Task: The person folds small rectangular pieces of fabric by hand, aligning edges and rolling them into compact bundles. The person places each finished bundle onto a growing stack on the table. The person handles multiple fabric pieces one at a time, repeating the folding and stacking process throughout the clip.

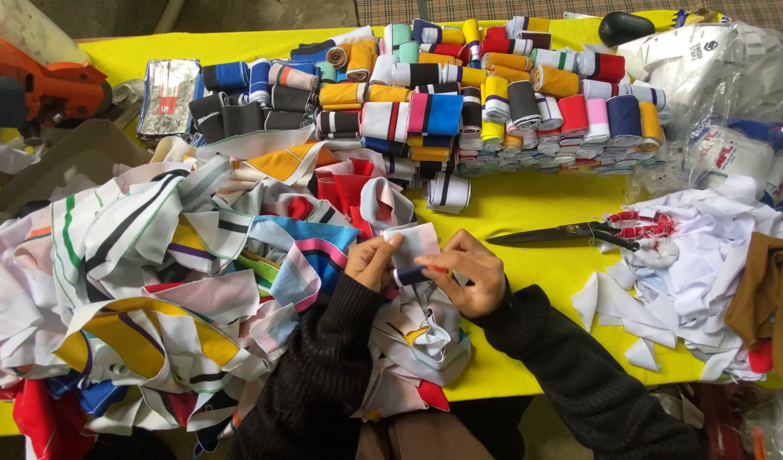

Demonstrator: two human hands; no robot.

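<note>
Both hands pinch one small striped cloth strip (411,253) between them above the yellow bench (527,213), left hand (372,261) gripping its left edge, right hand (470,273) closed on its lower right, strip standing upright.

Garment or textile workshop, cutting-and-sorting bench. Worktop is a table covered in bright yellow cloth (536,204). Along its far side, a dense stack of rolled striped knit fabric strips in many colours (459,94). To the left, a loose heap of unrolled striped fabric bands (153,264). To the right, a pile of white cloth offcuts (689,273), with long black-bladed tailor's shears (570,232) lying just beside it. Clear plastic bags of stock (723,77) sit at the far right corner.
</note>
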